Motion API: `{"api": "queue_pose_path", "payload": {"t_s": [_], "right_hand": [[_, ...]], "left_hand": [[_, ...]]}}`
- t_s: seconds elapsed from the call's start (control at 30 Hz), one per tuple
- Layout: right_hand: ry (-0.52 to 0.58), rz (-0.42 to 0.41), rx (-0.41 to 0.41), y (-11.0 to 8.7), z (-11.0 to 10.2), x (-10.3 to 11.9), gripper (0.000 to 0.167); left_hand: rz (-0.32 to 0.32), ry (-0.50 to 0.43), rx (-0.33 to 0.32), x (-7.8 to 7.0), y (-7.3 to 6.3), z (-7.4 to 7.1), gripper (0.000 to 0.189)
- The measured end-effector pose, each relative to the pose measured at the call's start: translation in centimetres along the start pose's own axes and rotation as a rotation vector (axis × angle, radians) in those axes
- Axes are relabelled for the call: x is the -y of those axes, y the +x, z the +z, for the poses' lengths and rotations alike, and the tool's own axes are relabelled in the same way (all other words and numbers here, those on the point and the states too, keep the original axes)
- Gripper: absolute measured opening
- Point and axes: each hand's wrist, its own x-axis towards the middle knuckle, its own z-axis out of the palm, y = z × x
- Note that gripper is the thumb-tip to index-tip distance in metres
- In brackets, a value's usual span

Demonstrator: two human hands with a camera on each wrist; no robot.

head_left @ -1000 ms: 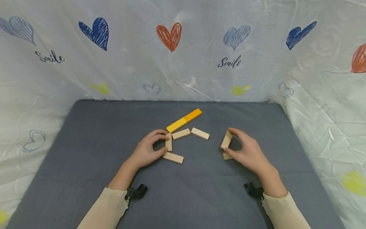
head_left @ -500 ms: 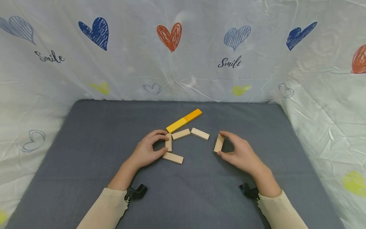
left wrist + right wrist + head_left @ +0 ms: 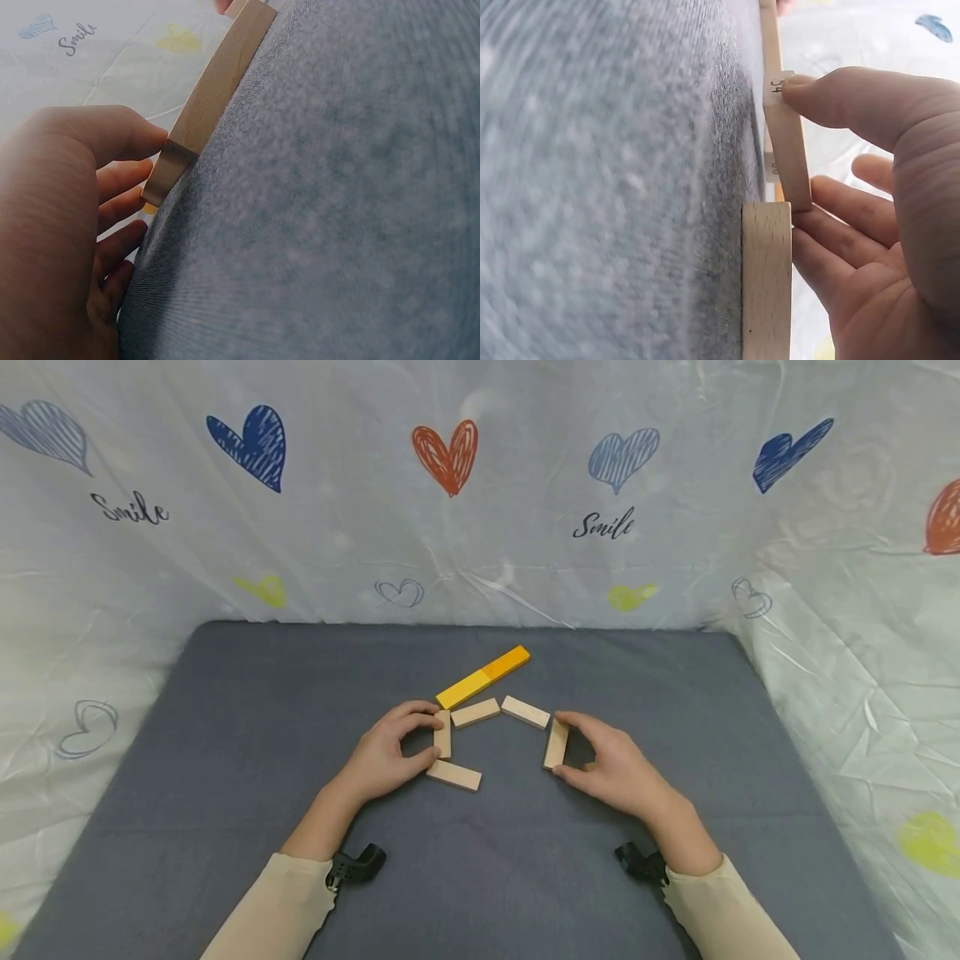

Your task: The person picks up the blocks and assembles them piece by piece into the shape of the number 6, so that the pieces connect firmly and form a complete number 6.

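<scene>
My left hand (image 3: 390, 749) pinches a plain wooden block (image 3: 443, 735) by its two ends, thumb at the near end. Just below that block lies another wooden block (image 3: 454, 775), angled to the right. On the right, thumb and fingers of my right hand (image 3: 618, 768) grip the ends of a wooden block (image 3: 556, 745), its far end close to a slanted wooden block (image 3: 525, 712). Beside that one, a further wooden block (image 3: 476, 712) slopes down toward the left hand. In the right wrist view one more wooden block (image 3: 766, 285) lies under the right hand, mostly hidden in the head view.
A yellow block (image 3: 462, 688) and an orange block (image 3: 507, 663) lie end to end behind the wooden ones. Grey cloth (image 3: 495, 877) covers the table. A white sheet (image 3: 510, 543) printed with hearts hangs at the back and sides.
My right hand has moved left and slightly toward me with its wooden block, bringing it near the slanted block. The left hand and the other blocks have stayed put.
</scene>
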Motion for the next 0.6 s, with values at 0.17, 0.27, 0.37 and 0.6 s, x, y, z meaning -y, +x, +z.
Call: {"api": "queue_pose_path", "payload": {"t_s": [0.17,0.27,0.37,0.6], "right_hand": [[0.004,0.017,0.015,-0.07,0.26,0.25,0.078],[0.004,0.005,0.009,-0.12,0.41,0.38,0.078],[0.001,-0.012,0.003,-0.17,0.54,0.42,0.078],[0.004,-0.016,-0.003,-0.03,0.95,0.16,0.077]], "left_hand": [[0.003,-0.006,-0.005,-0.02,-0.02,0.03,0.034],[0.007,-0.002,-0.007,-0.06,-0.03,0.07,0.034],[0.006,0.003,-0.007,-0.07,-0.05,0.09,0.034],[0.003,0.012,-0.009,-0.19,-0.06,0.05,0.034]]}}
